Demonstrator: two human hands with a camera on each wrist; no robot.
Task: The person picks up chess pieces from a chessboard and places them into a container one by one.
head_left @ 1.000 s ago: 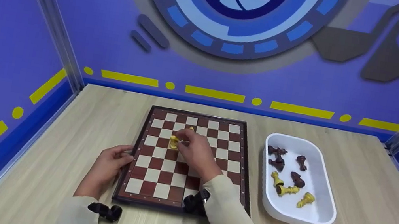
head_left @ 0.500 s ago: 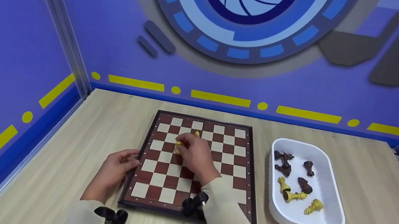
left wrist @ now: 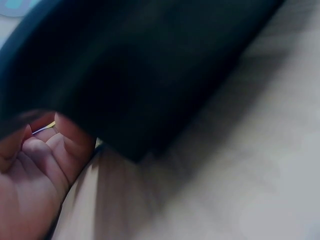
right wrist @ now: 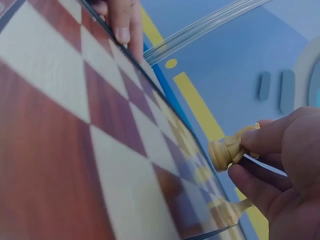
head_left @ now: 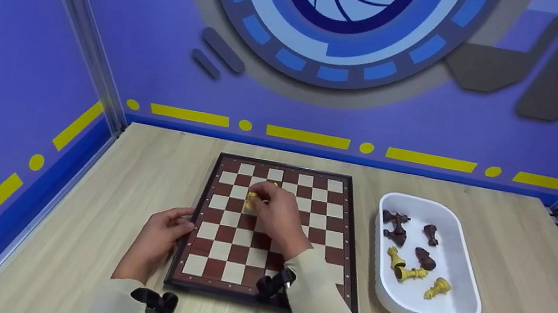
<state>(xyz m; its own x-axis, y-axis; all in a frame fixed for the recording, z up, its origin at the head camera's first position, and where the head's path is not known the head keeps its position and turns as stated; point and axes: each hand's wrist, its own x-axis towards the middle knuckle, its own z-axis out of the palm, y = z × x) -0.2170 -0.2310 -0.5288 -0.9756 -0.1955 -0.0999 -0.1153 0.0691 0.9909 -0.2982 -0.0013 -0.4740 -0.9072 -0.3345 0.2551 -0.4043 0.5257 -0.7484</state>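
Note:
My right hand (head_left: 278, 215) pinches a yellow chess knight (right wrist: 230, 150) between thumb and fingers over the left middle of the checkered chessboard (head_left: 222, 251). In the right wrist view the knight tilts, its round base toward the board. Another yellow piece (right wrist: 227, 212) stands on the board close below the right hand; in the head view the hand hides most of it. My left hand (head_left: 161, 230) rests at the board's left edge, thumb and index fingertips against the rim. The left wrist view shows this hand's fingers (left wrist: 70, 140) partly behind a large dark shape.
A white plastic tray (head_left: 447, 312) stands right of the board. Dark pieces lie in its back part, among them a dark knight (head_left: 425, 258), and yellow pieces (head_left: 438, 288) lie nearer the front. Purple panels (head_left: 319, 112) enclose the wooden table (head_left: 65, 234) at the back and sides.
The right hand with the knight has shifted slightly toward the back of the board, covering more of the standing yellow piece. The head view has moved a little. The left hand stays at the edge.

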